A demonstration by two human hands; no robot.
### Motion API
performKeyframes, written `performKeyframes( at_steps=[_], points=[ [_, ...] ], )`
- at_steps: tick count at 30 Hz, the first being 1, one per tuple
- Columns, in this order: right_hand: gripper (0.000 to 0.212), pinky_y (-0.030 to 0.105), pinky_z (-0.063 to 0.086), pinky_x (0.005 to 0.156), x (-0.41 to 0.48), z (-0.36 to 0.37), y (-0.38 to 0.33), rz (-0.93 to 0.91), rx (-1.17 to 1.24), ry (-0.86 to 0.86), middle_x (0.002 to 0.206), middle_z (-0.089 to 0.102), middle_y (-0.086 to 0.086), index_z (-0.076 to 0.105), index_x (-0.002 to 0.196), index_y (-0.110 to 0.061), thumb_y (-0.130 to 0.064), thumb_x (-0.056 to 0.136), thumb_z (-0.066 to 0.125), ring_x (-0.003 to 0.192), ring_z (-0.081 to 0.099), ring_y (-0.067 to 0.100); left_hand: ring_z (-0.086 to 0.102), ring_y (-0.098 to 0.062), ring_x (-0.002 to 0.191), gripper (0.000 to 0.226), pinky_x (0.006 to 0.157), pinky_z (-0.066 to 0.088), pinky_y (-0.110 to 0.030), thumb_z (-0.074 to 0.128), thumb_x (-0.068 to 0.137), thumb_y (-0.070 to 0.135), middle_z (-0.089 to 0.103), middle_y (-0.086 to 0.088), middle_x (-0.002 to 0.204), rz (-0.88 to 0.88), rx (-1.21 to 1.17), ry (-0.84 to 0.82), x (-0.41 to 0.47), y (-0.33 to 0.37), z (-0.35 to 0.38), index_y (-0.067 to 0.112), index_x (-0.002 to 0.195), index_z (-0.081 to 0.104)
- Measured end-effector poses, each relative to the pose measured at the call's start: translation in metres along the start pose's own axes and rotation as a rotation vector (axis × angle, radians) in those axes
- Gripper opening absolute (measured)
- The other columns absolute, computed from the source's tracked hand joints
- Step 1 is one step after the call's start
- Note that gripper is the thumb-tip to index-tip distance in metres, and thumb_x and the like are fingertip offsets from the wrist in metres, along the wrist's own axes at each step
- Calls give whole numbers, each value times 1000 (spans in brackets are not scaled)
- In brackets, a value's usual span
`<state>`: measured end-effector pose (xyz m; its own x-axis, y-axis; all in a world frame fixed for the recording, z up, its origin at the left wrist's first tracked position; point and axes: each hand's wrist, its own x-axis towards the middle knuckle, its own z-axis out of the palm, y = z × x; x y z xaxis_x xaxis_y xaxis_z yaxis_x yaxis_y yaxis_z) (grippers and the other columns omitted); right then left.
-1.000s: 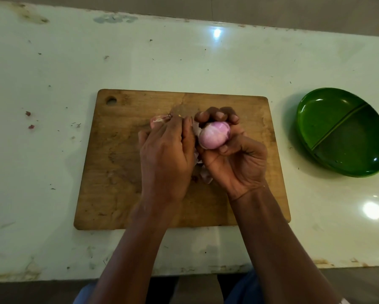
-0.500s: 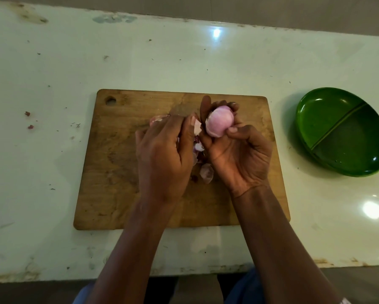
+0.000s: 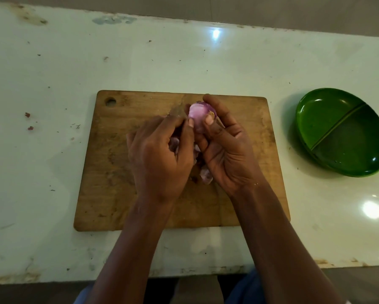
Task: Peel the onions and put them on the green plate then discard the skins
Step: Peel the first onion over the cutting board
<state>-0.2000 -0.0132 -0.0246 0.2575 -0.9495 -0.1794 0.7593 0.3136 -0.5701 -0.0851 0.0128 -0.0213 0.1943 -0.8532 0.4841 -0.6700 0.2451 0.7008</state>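
Observation:
A small pale-purple onion (image 3: 197, 117) sits in the curled fingers and thumb of my right hand (image 3: 225, 150), above the far middle of the wooden cutting board (image 3: 122, 172). My left hand (image 3: 160, 156) is right beside it, fingers curled, with its thumb tip pressed against the onion's left side. Loose onion skins (image 3: 206, 175) lie on the board under and between both hands, partly hidden. The green divided plate (image 3: 342, 132) stands on the counter to the right of the board, with nothing in it.
The board lies on a pale worn counter (image 3: 52, 84) whose near edge runs just below my forearms. A few reddish skin scraps (image 3: 28, 121) lie on the counter at far left.
My right hand has turned the onion and lifted it slightly farther from me. My left hand followed, its thumb now against the onion.

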Motion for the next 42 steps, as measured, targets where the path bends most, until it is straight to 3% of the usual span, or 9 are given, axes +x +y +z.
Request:
performKeyframes(
  at_steps=[6, 11, 18, 26, 31, 38, 42],
  points=[
    [47, 27, 59, 77, -2, 5, 2, 4, -130, 57, 96, 71, 11, 69, 98, -7, -27, 57, 79, 87, 70, 19, 64, -24, 90, 26, 71, 55, -34, 60, 92, 16, 64, -8, 103, 32, -142, 97, 5, 2, -1, -1, 111, 63],
    [45, 32, 54, 89, -2, 4, 4, 26, -230, 94, 99, 72, 8, 77, 88, -16, -51, 60, 71, 96, 68, 21, 64, -26, 91, 23, 74, 55, -36, 58, 93, 15, 67, -16, 100, 202, -75, 40, 6, -1, -4, -2, 104, 69],
    [42, 32, 55, 85, -1, 5, 2, 58, -220, 110, 93, 71, 10, 77, 81, -15, -50, 60, 65, 89, 68, 21, 64, -17, 94, 18, 83, 52, -20, 63, 89, 3, 68, -14, 102, 261, -92, -57, 6, -4, -10, -4, 106, 68],
    [59, 38, 54, 88, 1, 2, 6, 83, -248, 50, 104, 66, 20, 74, 90, -10, -56, 54, 81, 95, 66, 29, 66, -18, 82, 15, 70, 54, -25, 66, 88, 8, 70, -14, 93, 288, 16, 3, 3, -4, -13, -3, 97, 71],
    [44, 33, 58, 75, -2, 6, 4, 78, -281, 52, 95, 69, 15, 73, 86, -11, -49, 63, 69, 87, 67, 26, 67, -20, 76, 17, 62, 56, -31, 66, 89, 13, 71, -13, 88, 255, 85, 61, 0, -2, -12, -3, 92, 72],
    [35, 29, 57, 70, -6, 9, 3, 71, -325, 18, 89, 71, 10, 67, 96, -6, -36, 78, 62, 84, 68, 23, 64, -16, 68, 15, 60, 52, -24, 68, 86, 13, 69, -10, 79, 136, 60, 171, 0, 3, -9, -2, 83, 70],
    [30, 34, 56, 82, -5, 8, 3, 67, -246, -22, 77, 71, 7, 66, 102, -2, -26, 85, 58, 84, 66, 23, 63, -15, 69, 16, 60, 51, -22, 66, 87, 14, 68, -10, 79, 90, 31, 228, 0, 5, -7, -2, 82, 69]
  ],
)
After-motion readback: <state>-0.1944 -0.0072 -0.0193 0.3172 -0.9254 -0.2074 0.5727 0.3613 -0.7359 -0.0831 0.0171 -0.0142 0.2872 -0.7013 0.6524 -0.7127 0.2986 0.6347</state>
